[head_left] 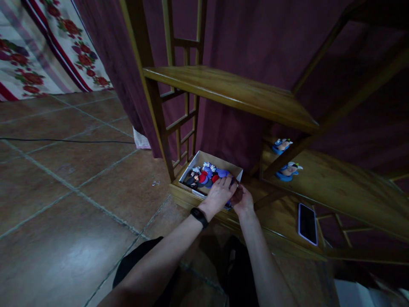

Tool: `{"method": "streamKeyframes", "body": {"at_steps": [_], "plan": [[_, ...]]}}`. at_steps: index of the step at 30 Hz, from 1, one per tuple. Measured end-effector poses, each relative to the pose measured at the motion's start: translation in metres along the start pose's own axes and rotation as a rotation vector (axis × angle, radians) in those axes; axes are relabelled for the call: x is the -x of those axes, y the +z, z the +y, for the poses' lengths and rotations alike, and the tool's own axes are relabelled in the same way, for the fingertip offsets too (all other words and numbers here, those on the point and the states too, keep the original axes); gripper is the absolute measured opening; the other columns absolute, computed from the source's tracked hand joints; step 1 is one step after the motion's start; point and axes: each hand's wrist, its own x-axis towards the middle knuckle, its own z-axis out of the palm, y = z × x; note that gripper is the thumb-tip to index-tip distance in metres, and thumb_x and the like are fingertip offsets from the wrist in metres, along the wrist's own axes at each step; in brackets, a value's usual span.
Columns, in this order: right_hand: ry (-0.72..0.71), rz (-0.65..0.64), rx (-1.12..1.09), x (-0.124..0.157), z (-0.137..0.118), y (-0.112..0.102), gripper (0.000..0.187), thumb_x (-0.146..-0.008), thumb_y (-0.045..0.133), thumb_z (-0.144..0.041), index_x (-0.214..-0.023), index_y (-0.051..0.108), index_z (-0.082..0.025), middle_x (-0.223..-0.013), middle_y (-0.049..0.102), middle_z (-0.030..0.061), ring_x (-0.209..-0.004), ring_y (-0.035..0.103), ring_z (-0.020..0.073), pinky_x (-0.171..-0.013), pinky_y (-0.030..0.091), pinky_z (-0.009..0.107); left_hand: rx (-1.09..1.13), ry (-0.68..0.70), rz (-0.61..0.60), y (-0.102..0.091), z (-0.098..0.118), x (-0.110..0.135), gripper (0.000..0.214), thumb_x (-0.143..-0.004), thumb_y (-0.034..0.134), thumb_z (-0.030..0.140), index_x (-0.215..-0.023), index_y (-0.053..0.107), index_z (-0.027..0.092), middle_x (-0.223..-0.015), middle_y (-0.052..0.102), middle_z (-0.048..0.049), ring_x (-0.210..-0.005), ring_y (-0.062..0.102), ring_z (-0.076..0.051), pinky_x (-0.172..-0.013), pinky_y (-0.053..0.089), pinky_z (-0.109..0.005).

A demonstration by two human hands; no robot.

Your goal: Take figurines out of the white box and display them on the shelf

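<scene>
A small open cardboard box (200, 157) sits on the lowest board of a wooden shelf unit (236, 91). Inside lie several small toy figures (206, 174) in red, blue, black and white. My left hand (220, 192), a black band at its wrist, lies over the box's near edge with fingers stretched onto the figures. My right hand (243, 198) is beside it at the box's near right corner, fingers curled in shadow; what they hold is hidden.
Two blue-based figures (282, 146) (289, 170) stand on the middle shelf to the right. A phone (307, 223) lies flat on the low board. A dark red curtain (249, 38) hangs behind. A black cable (64, 140) crosses the tiled floor.
</scene>
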Motion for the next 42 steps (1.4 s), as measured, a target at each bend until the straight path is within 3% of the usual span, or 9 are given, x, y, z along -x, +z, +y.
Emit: {"method": "streamKeyframes", "body": {"at_steps": [5,11,19,23,26,28,31,36,42], "plan": [[-0.013,-0.012,0.015,-0.002,0.001,-0.004,0.020,-0.080,0.045,-0.018,-0.079,0.065,-0.019,-0.079,0.070,0.0007,-0.077,0.064,0.0114,-0.069,0.052,0.022,0.028,0.021,0.000,-0.001,0.001,0.000,0.032,-0.087,0.040,0.012,-0.118,0.050,0.013,-0.130,0.045,-0.0203,-0.113,0.049,-0.027,-0.092,0.040,-0.041],[0.004,-0.011,0.003,-0.002,0.001,-0.006,0.020,-0.080,0.045,-0.018,-0.079,0.065,-0.020,-0.078,0.069,0.0008,-0.074,0.064,0.0112,-0.067,0.052,0.022,0.053,0.029,-0.003,-0.001,0.002,0.000,0.032,-0.087,0.039,0.011,-0.117,0.050,0.012,-0.131,0.044,-0.0217,-0.113,0.049,-0.027,-0.092,0.041,-0.041],[-0.035,-0.021,0.063,-0.004,0.001,-0.006,0.016,-0.080,0.047,-0.022,-0.079,0.063,-0.022,-0.079,0.069,-0.0008,-0.073,0.063,0.0122,-0.067,0.052,0.024,0.208,-0.045,0.040,0.005,-0.001,0.001,0.035,-0.084,0.045,0.010,-0.117,0.053,0.017,-0.130,0.046,-0.0155,-0.113,0.049,-0.025,-0.095,0.039,-0.041],[-0.070,-0.060,0.108,-0.001,0.001,-0.001,0.012,-0.077,0.054,-0.026,-0.083,0.064,-0.024,-0.081,0.068,-0.0010,-0.073,0.063,0.0119,-0.069,0.052,0.023,0.624,-0.246,0.169,0.010,-0.010,-0.006,0.032,-0.081,0.050,0.012,-0.110,0.061,0.022,-0.119,0.055,-0.0100,-0.106,0.053,-0.022,-0.092,0.041,-0.035],[-0.127,-0.002,0.202,0.000,0.001,0.002,0.015,-0.072,0.060,-0.031,-0.082,0.066,-0.021,-0.083,0.068,0.0010,-0.072,0.062,0.0138,-0.069,0.052,0.026,1.049,-0.480,0.248,0.018,-0.018,-0.014,0.016,-0.073,0.063,0.018,-0.088,0.069,0.020,-0.095,0.065,-0.0070,-0.090,0.059,-0.019,-0.085,0.044,-0.030],[-0.181,0.046,0.268,0.000,0.002,0.001,0.020,-0.067,0.065,-0.034,-0.082,0.066,-0.020,-0.082,0.068,0.0014,-0.071,0.061,0.0140,-0.067,0.052,0.027,1.310,-0.658,0.247,0.022,-0.023,-0.018,0.014,-0.064,0.071,0.018,-0.078,0.070,0.017,-0.080,0.066,-0.0048,-0.077,0.059,-0.016,-0.075,0.046,-0.026],[-0.237,0.034,0.360,-0.001,0.003,-0.002,0.031,-0.062,0.069,-0.036,-0.089,0.067,-0.021,-0.082,0.068,0.0009,-0.069,0.060,0.0133,-0.063,0.051,0.025,1.586,-0.854,0.173,0.022,-0.026,-0.017,0.020,-0.061,0.074,0.018,-0.079,0.068,0.014,-0.072,0.066,-0.0021,-0.063,0.057,-0.011,-0.061,0.045,-0.021],[-0.266,0.023,0.405,-0.001,0.001,-0.005,0.036,-0.059,0.073,-0.040,-0.090,0.068,-0.021,-0.079,0.067,0.0002,-0.066,0.059,0.0124,-0.062,0.050,0.025,1.887,-1.068,0.098,0.018,-0.027,-0.012,0.016,-0.063,0.073,0.011,-0.077,0.065,0.014,-0.074,0.066,-0.0029,-0.063,0.060,-0.010,-0.062,0.050,-0.022],[-0.269,0.006,0.402,0.004,-0.002,-0.002,0.033,-0.057,0.075,-0.039,-0.083,0.067,-0.020,-0.085,0.066,0.0003,-0.075,0.061,0.0134,-0.070,0.051,0.027,1.958,-1.174,0.059,0.018,-0.027,-0.011,0.011,-0.069,0.068,0.005,-0.075,0.064,0.013,-0.073,0.067,-0.0035,-0.059,0.061,-0.010,-0.060,0.052,-0.023]]}}
